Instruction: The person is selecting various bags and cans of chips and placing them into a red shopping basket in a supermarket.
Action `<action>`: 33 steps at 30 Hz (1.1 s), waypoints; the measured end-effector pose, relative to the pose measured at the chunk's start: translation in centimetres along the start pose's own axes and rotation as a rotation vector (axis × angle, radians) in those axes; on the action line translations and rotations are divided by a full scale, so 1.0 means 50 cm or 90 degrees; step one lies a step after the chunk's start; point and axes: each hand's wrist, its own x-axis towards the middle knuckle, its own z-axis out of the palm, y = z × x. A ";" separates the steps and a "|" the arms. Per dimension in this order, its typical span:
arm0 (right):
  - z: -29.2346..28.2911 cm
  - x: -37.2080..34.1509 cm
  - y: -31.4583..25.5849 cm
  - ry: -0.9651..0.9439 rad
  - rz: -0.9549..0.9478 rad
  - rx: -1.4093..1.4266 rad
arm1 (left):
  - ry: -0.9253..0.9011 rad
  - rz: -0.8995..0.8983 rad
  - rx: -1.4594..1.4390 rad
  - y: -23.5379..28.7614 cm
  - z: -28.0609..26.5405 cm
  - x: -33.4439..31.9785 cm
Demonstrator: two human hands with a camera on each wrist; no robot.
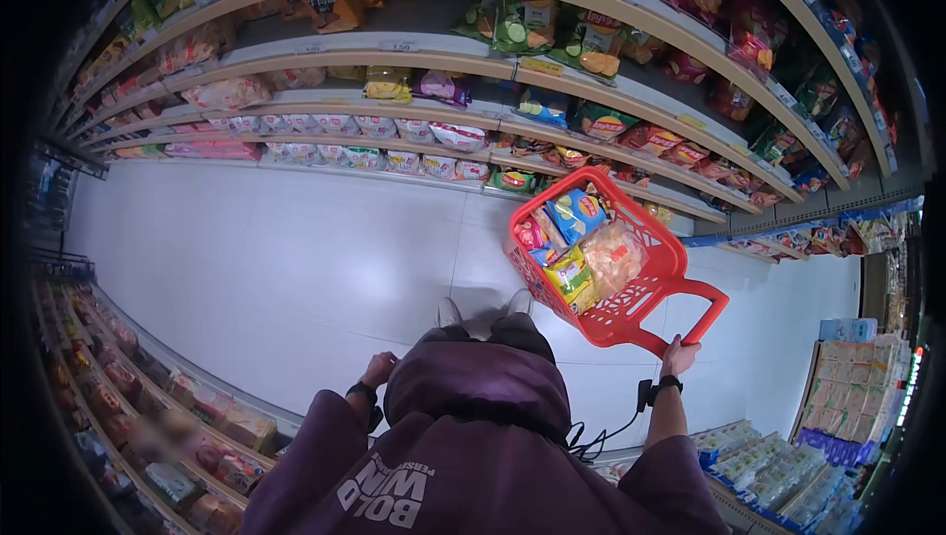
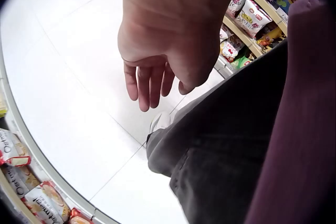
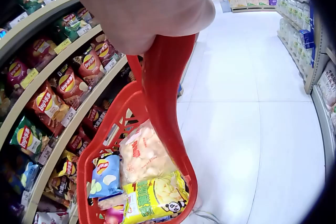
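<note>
My right hand (image 1: pixel 680 356) grips the handle of a red plastic basket (image 1: pixel 673 247), fingers curled round it. In the right wrist view the hand (image 3: pixel 152 11) covers the top of the red handle (image 3: pixel 167 87). Inside the basket lie a blue chip bag (image 3: pixel 105 175), a yellow bag with a panda (image 3: pixel 156 196), a clear bag of pale snacks (image 3: pixel 144 153) and a pink bag partly covered by others. My left hand (image 1: pixel 378 369) hangs beside the body, holding nothing; its fingers (image 2: pixel 149 85) are loose in the left wrist view.
Curved shelves (image 1: pixel 512 67) of chip bags run across the front. Behind on the left stand shelves of packaged food (image 1: pixel 177 436), and at the right are stacked packs (image 1: pixel 852 387). White tiled floor (image 1: pixel 296 239) lies between. Two shoes (image 1: pixel 449 311) show below the body.
</note>
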 end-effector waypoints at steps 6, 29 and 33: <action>-0.022 0.024 0.009 0.010 -0.009 0.010 | -0.073 -0.029 0.090 -0.046 0.016 -0.024; -0.007 0.270 -0.047 -0.118 -0.162 0.114 | -0.039 0.157 0.099 0.726 -0.043 0.275; -0.015 0.278 -0.065 -0.132 -0.135 0.070 | -0.029 0.103 0.099 0.656 -0.030 0.251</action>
